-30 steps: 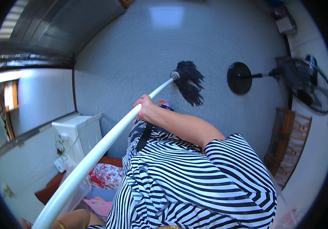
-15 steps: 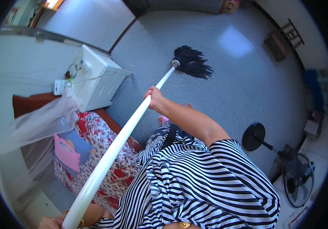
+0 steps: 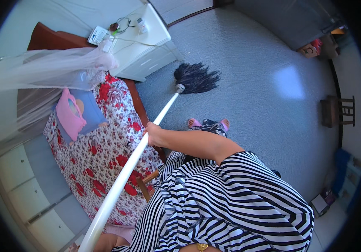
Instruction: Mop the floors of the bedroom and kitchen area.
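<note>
A mop with a long white handle [image 3: 123,180] slants from the lower left up to its dark stringy head [image 3: 197,78], which lies spread on the grey floor near the white cabinet. Partway down the handle, my right hand [image 3: 152,133] is closed round it, the arm reaching across my striped dress. My left hand [image 3: 74,248] is at the upper end of the handle, mostly cut off by the lower edge; the few fingers that show wrap the handle.
Left of me stands a bed with a flowered sheet [image 3: 92,147], pillows [image 3: 70,115] and a net [image 3: 42,69]. A white cabinet [image 3: 151,38] with cables on top stands beyond it. A wooden chair [image 3: 335,111] is at the right, a grey furniture piece [image 3: 285,21] at the back.
My view has turned to the right, bringing more of the bed into the picture. The mop head now lies closer to the cabinet and bed, with both hands still on the handle.
</note>
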The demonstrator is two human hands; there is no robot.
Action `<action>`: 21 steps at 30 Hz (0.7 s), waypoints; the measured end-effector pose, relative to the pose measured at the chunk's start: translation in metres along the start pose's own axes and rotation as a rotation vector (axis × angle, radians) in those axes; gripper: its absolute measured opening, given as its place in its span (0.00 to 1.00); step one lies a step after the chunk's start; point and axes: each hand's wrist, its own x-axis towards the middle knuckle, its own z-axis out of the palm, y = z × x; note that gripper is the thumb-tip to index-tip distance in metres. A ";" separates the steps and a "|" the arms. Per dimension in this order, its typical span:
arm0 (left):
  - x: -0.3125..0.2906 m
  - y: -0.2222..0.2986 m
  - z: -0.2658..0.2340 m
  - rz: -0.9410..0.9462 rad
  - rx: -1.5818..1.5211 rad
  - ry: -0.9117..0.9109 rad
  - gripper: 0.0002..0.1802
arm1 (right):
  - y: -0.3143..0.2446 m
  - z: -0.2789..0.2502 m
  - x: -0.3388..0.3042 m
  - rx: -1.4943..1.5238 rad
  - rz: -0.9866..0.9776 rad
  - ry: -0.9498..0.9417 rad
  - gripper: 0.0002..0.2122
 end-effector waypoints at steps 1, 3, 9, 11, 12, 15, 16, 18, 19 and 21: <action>-0.004 0.001 0.008 0.018 0.108 0.154 0.08 | 0.009 0.008 0.002 -0.030 0.026 0.019 0.03; -0.010 0.004 0.014 0.027 0.224 0.313 0.10 | 0.025 0.021 0.004 -0.114 0.010 0.084 0.05; -0.002 0.027 0.028 -0.113 0.471 -0.196 0.13 | 0.051 0.017 0.019 -0.313 0.054 -0.006 0.05; 0.006 0.008 0.056 -0.081 0.777 0.340 0.11 | 0.054 0.005 0.021 -0.282 0.028 -0.040 0.05; 0.008 0.006 0.058 -0.083 0.777 0.338 0.11 | 0.053 -0.001 0.019 -0.281 0.030 -0.041 0.05; 0.013 0.016 0.063 0.042 1.024 0.647 0.08 | 0.043 -0.024 -0.003 -0.273 0.070 -0.026 0.06; 0.015 0.019 0.064 0.042 1.018 0.649 0.08 | 0.038 -0.033 -0.012 -0.269 0.068 -0.022 0.06; 0.019 0.023 0.066 0.066 1.062 0.852 0.09 | 0.026 -0.051 -0.030 -0.241 0.055 -0.038 0.05; 0.015 0.037 0.065 0.017 1.027 0.832 0.08 | 0.019 -0.060 -0.032 -0.275 0.046 0.008 0.04; 0.009 0.052 0.062 -0.067 1.076 0.793 0.07 | 0.002 -0.081 -0.045 -0.266 0.057 0.000 0.04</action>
